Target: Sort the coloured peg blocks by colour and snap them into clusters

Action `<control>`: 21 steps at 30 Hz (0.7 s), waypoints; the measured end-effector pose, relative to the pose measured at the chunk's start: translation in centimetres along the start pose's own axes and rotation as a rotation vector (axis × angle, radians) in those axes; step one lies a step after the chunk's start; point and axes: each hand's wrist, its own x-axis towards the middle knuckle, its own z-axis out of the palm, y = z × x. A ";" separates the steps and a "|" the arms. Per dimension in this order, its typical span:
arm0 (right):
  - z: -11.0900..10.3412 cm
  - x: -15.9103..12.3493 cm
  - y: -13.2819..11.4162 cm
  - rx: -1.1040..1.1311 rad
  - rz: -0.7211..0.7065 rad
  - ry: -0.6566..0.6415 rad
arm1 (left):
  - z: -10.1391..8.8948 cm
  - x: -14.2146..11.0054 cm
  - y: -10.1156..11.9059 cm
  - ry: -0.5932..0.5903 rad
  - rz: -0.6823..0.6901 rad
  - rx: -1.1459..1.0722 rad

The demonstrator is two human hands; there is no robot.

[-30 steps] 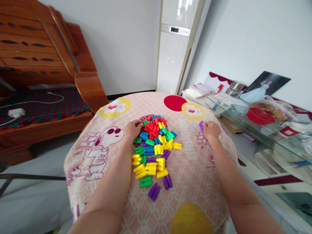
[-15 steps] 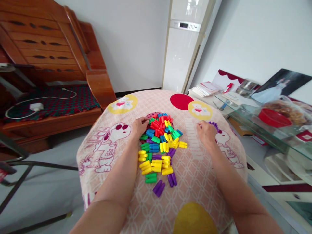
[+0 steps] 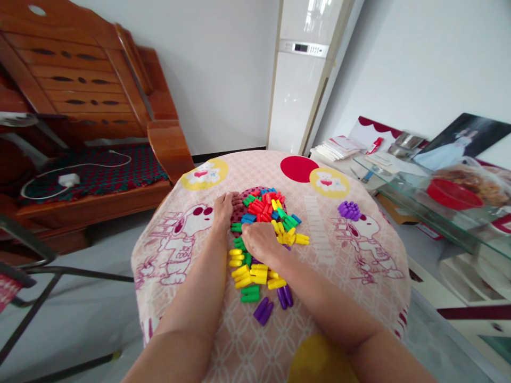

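Observation:
A pile of small plastic pieces, each with joined rounded prongs, lies on the round table: red pieces (image 3: 263, 205), yellow pieces (image 3: 258, 274), green pieces (image 3: 250, 294) and purple pieces (image 3: 263, 311). Against the pile's far left edge rests my left hand (image 3: 227, 208), fingers stretched out and holding nothing visible. My right hand (image 3: 259, 239) reaches over the middle of the pile with its fingers curled down. A green piece (image 3: 236, 227) shows beside its fingertips; whatever they grip is hidden. Well to the right stands a separate cluster of purple pieces (image 3: 349, 210).
A pale patterned tablecloth (image 3: 191, 340) covers the table. On the left is a wooden bench (image 3: 91, 197) with a white charger (image 3: 68, 180). To the right, a glass shelf (image 3: 403, 186) holds a red bowl (image 3: 453, 192). A tall white cabinet-like unit (image 3: 297, 101) stands behind.
My right hand has left the purple cluster on the right and crossed leftward onto the pile. My left hand's fingers have straightened at the pile's edge. The view has shifted slightly.

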 end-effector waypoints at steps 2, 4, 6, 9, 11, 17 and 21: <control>0.0 0.0 0.2 0.008 0.025 0.013 | 0.1 -0.1 0.2 -0.002 -0.022 0.007; -0.2 -0.3 0.6 0.035 0.046 0.064 | 0.2 -0.1 0.2 -0.010 -0.024 0.011; -0.4 -0.8 1.3 0.100 0.098 0.140 | 0.2 0.0 0.0 -0.009 -0.005 -0.011; -0.9 -1.8 3.3 0.298 0.204 0.253 | 0.2 0.4 -0.5 -0.002 0.027 -0.054; -1.1 -2.7 5.5 0.461 0.247 0.330 | 0.2 0.7 -0.8 -0.020 0.037 -0.061; -1.6 -7.1 15.6 0.455 0.531 0.697 | 0.1 0.9 -1.1 -0.041 0.046 0.014; -1.7 -10.6 21.3 0.184 0.857 0.773 | 0.2 0.7 -1.0 -0.044 0.073 0.054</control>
